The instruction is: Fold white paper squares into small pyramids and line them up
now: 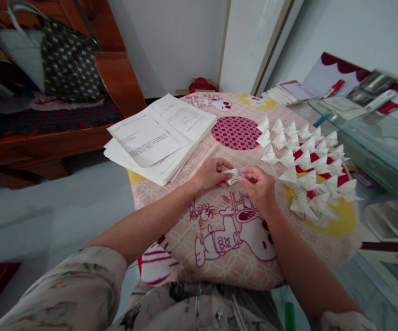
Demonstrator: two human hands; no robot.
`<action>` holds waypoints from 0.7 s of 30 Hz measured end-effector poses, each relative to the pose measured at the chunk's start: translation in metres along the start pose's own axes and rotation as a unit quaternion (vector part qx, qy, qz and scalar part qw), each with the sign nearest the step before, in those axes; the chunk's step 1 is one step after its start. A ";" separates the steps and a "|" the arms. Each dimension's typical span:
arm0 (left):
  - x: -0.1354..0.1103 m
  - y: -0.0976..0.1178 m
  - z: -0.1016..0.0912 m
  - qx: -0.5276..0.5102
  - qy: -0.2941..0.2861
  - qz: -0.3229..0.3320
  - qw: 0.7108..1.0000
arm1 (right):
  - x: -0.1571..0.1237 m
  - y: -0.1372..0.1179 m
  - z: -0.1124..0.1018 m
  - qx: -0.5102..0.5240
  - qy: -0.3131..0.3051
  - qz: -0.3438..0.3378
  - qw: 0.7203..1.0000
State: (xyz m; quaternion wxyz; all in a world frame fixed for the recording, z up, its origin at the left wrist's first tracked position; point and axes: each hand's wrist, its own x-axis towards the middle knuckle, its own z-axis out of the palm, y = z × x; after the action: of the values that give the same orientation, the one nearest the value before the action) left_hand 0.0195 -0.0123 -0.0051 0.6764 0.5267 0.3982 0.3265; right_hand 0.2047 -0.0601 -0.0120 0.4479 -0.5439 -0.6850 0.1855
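Between my two hands, over the middle of the table, is a small folded piece of printed paper (232, 176). My left hand (216, 173) pinches its left side with thumb and fingers. My right hand (259, 185) has thumb and forefinger closed at the paper's right edge. Both hands stay low over the cartoon-printed tablecloth (181, 230). To the right, several folded paper pieces with pointed tips (308, 178) stand in rows. Left of my hands lies a stack of printed sheets (161, 138), with a smaller sheet on top.
A glass shelf unit (367, 138) with cups and a red marker (333, 89) borders the table's right side. More paper pieces (285, 93) are piled at the back right. A wooden bench (119, 82) holding a patterned bag (70, 62) stands at the left.
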 end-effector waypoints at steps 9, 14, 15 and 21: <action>0.003 -0.009 -0.003 0.137 -0.050 0.053 0.988 | 0.002 0.002 0.001 -0.007 -0.051 -0.033 0.998; -0.001 -0.004 -0.002 0.390 0.050 0.241 0.887 | 0.004 0.007 0.002 -0.038 -0.064 -0.057 0.996; -0.003 -0.003 -0.001 0.411 0.056 0.273 0.868 | 0.004 0.007 0.002 -0.046 -0.067 -0.064 0.995; -0.007 -0.002 0.001 0.450 0.020 0.288 0.845 | 0.005 0.009 0.005 -0.092 -0.081 -0.079 0.989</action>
State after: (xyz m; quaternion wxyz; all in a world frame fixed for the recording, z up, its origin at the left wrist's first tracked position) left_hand 0.0169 -0.0190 -0.0051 0.2327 0.8575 0.3452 0.3023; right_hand 0.2060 -0.0511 -0.0186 0.3523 -0.5100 -0.7741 0.1285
